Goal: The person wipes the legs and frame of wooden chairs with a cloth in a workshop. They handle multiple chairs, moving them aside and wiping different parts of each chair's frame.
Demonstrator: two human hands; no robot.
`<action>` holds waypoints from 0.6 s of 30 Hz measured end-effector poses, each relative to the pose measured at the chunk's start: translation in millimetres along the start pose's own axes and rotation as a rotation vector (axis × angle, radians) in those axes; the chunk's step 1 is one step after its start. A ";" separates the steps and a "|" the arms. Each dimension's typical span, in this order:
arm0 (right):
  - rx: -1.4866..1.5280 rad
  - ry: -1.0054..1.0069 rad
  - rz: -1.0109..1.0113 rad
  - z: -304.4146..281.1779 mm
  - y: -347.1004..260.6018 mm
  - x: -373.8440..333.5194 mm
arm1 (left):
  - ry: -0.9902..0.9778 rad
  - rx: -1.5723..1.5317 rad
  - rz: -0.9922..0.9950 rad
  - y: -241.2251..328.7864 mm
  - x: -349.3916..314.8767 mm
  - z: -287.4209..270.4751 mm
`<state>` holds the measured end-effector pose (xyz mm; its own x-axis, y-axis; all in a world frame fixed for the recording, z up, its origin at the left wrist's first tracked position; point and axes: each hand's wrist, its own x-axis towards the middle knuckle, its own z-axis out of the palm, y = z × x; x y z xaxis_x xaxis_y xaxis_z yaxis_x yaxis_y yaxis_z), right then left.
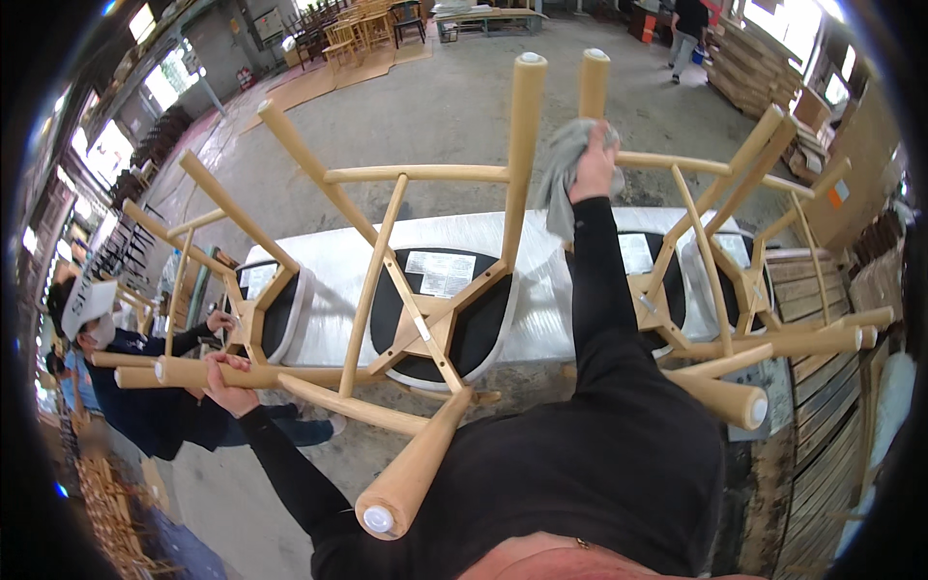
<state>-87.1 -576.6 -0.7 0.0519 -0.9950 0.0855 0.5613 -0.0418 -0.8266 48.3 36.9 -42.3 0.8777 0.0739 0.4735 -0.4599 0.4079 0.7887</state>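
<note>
Upside-down wooden chairs stand in a row on a long wrapped table (333,266). My left hand (230,385) is closed round a leg (184,372) of the middle chair (425,329), which shows a black seat underside with white labels. Farther off to the right, my right hand (595,172) grips a grey cloth (558,184). The cloth is pressed against an upright leg (594,82) of the chair to the right, below its white foot cap. That chair's seat (662,290) is partly hidden behind my right arm.
At the left, a co-worker (126,367) in a white cap and mask has a hand (224,321) at the left chair (253,324). Wooden slats (822,425) lie at the right. Stacked boards (754,72), a standing person (686,34) and more chairs (358,34) are at the back.
</note>
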 end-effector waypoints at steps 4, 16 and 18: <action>0.709 -0.404 0.414 -43.2 13.4 6.9 | 0.039 -0.018 -0.027 -3.3 -0.8 -0.2; 0.126 -0.694 -0.823 87.5 -35.5 -21.9 | 0.012 -0.042 -0.043 -1.3 5.9 -17.1; 0.286 -0.752 -0.727 99.8 -34.2 -39.0 | -0.012 -0.038 -0.048 5.0 3.8 -33.0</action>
<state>-25.9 -527.3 79.8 0.0676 -0.4260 0.9022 0.8292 -0.4790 -0.2883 53.8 69.2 -49.5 0.8971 0.0427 0.4398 -0.4112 0.4451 0.7955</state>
